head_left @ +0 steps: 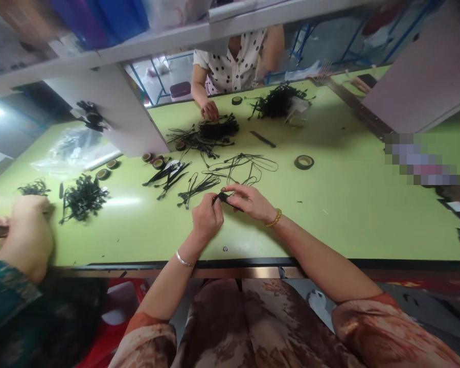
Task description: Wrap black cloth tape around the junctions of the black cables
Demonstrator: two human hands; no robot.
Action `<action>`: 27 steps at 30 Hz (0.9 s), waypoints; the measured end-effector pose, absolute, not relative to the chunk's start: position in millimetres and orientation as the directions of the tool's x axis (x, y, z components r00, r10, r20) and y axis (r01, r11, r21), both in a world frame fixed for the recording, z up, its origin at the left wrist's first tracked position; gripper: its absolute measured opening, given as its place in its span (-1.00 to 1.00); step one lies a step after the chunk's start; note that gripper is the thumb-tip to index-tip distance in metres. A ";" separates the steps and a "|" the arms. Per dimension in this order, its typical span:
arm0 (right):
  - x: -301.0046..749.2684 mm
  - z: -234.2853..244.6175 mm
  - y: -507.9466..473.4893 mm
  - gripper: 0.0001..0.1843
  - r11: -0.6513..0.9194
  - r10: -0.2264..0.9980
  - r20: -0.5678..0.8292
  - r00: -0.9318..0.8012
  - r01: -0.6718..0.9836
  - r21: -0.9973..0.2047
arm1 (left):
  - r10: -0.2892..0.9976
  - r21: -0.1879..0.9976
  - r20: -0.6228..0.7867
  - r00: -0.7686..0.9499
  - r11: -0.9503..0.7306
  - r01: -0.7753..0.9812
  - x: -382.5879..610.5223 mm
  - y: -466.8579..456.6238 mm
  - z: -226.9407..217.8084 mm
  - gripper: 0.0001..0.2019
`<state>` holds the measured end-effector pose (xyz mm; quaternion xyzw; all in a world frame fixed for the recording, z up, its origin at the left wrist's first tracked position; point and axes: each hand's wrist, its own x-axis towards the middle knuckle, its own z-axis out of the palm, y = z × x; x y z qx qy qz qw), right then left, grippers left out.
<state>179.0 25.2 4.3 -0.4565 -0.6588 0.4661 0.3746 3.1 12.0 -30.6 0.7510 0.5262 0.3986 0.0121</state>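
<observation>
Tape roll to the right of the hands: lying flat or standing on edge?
Flat: the tape roll shows its round opening turned upward from the green table.

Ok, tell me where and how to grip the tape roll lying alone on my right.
Span the roll across its outer edge, coming from above and the near side. It lies flat on the table, its round edge raised, apart from the cables, so gripping opposite sides should work. Your right hand is nearer but holds a black piece.

Bright glare far left; pale reflection on green tabletop [341, 214]; shelf [176, 37] blurred; pixelated patch right.
</observation>
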 end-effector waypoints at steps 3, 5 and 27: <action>176.9 2.4 25.7 -0.65 0.145 0.954 0.070 -0.292 0.244 -0.959 | 0.805 0.450 0.570 0.162 -0.472 0.758 3.6 11.1 -30.6 -0.84; 176.3 0.6 26.7 -0.70 0.166 0.951 0.095 -0.293 0.226 -0.960 | 0.810 0.462 0.560 0.174 -0.480 0.746 4.3 10.2 -30.2 -0.84; 173.2 6.2 21.5 -0.70 0.190 0.891 0.124 -0.436 0.112 -0.975 | 0.833 0.589 0.547 0.082 -0.452 0.670 9.0 6.0 -29.1 -0.80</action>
